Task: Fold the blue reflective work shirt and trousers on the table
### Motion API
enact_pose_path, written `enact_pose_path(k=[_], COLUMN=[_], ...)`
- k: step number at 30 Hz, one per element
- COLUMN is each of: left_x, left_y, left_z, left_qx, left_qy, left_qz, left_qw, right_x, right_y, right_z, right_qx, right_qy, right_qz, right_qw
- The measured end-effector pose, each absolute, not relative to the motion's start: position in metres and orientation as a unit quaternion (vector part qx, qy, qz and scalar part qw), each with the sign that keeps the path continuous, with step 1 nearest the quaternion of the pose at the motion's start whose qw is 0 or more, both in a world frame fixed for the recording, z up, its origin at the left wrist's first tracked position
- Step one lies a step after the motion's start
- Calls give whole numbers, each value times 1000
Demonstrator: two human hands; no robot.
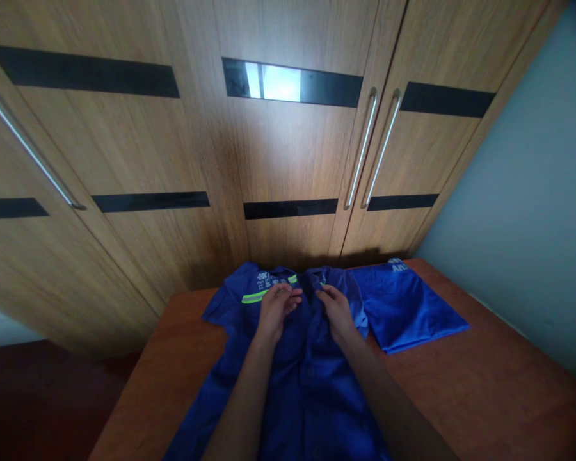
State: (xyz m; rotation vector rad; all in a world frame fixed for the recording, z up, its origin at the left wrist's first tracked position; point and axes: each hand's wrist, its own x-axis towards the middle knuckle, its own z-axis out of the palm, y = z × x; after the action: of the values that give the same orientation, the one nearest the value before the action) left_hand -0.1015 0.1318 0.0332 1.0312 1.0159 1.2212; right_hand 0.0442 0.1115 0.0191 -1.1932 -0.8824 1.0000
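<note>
A dark blue work shirt [290, 384] lies spread face up, with its collar end away from me. It has yellow-green reflective strips, white lettering on the chest and a buttoned front. My left hand [277, 308] is over the chest, near the front opening, its fingers half bent and a little apart; I see nothing held in it. Across the opening, my right hand [336, 311] pinches the shirt's front edge near the collar between thumb and fingers. The fingertips partly cover that edge.
A folded bright blue garment [413, 314] with white lettering lies to the right of the shirt. Both rest on a reddish-brown wooden table [461, 390]. Behind it stands a wooden wardrobe [288, 153] with metal handles [362, 150] and dark bands. A pale wall [523, 211] borders the right side.
</note>
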Motion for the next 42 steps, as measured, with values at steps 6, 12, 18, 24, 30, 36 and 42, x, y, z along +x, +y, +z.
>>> enact_pose_path(k=[6, 12, 18, 24, 30, 36, 42], left_x=[-84, -71, -77, -81, -83, -85, -83], left_y=[128, 129, 130, 130, 133, 133, 132], left_z=[28, 18, 21, 21, 21, 22, 23], left_qx=[426, 477, 540, 572, 576, 575, 579], left_qy=[405, 412, 422, 424, 413, 406, 404], left_qz=[536, 547, 543, 534, 528, 524, 524], left_qw=[606, 551, 485, 457, 468, 480, 475], right_x=[45, 41, 40, 40, 39, 39, 37], right_y=[107, 111, 113, 109, 107, 106, 105], right_z=[21, 18, 14, 14, 15, 16, 19], right_qx=[-507, -516, -532, -534, -548, -555, -549], right_qy=[-370, -407, -463, -509, -523, -524, -525], right_qz=[446, 402, 349, 326, 311, 308, 315], right_qw=[638, 638, 617, 592, 573, 568, 569])
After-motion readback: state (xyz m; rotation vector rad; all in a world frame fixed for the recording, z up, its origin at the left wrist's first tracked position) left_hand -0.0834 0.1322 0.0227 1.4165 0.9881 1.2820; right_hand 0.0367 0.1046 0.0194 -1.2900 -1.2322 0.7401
